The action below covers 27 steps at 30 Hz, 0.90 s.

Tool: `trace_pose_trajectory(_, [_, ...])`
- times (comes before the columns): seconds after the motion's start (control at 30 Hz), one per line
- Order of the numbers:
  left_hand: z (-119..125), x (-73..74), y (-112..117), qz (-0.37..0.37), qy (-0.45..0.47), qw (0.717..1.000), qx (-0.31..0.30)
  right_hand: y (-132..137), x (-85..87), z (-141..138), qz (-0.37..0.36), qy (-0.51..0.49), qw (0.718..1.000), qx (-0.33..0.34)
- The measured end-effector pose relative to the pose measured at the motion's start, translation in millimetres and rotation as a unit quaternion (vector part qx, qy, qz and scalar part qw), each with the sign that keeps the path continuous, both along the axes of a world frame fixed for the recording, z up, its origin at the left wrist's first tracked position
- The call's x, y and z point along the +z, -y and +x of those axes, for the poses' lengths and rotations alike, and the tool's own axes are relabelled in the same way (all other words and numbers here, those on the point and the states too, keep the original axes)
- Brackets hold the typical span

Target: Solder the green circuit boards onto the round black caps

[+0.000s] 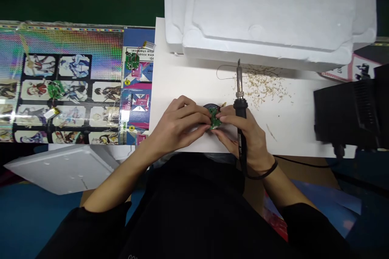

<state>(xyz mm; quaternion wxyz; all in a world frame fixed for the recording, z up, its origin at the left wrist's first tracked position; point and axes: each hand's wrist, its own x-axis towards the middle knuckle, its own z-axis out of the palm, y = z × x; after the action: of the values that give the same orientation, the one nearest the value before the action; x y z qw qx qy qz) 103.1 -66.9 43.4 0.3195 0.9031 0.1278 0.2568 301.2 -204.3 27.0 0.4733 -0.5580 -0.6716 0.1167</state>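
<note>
A small green circuit board (215, 119) sits between my hands, with a round dark disc (209, 107), possibly a speaker, behind it. My left hand (179, 123) grips the board's left side with its fingertips. My right hand (244, 135) wraps around the black handle of a soldering iron (240, 109), its tip pointing away from me, clear of the board. The fingertips of my right hand also touch the board's right edge. A thin wire loop (227, 72) lies on the white work surface (182, 64) beyond the iron's tip.
Pale crumbly debris (261, 87) is scattered beyond the iron. A white foam block (267, 12) stands at the back, and a black unit (346, 113) sits at right. At left, a printed sheet (69, 85) holds two green boards and two small silver batteries.
</note>
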Motion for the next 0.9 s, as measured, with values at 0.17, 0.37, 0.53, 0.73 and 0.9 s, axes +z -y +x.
trace_pose_trajectory(0.17, [1.1, -4.6, -4.2, 0.023, 0.003, 1.0, -0.013, -3.4, 2.0, 9.7, 0.002, 0.016, 1.0, 0.02])
trace_pose_trajectory(0.37, [3.3, -2.5, -7.1, 0.049, -0.017, 0.998, -0.025, -3.4, -0.6, 12.1, 0.002, 0.028, 0.999, 0.026])
trace_pose_trajectory(0.53, [9.0, 5.7, -10.9, 0.067, -0.022, 0.997, -0.044, -3.4, -0.3, 12.2, 0.001, 0.027, 0.999, 0.024])
trace_pose_trajectory(0.73, [10.7, 8.0, -11.4, 0.052, -0.044, 0.997, -0.047, 13.3, 19.4, 10.2, 0.016, -0.073, 0.997, -0.012])
trace_pose_trajectory(0.9, [10.6, 4.5, -9.7, 0.049, -0.026, 0.998, -0.036, 36.3, 33.4, 13.0, 0.054, -0.244, 0.96, -0.127])
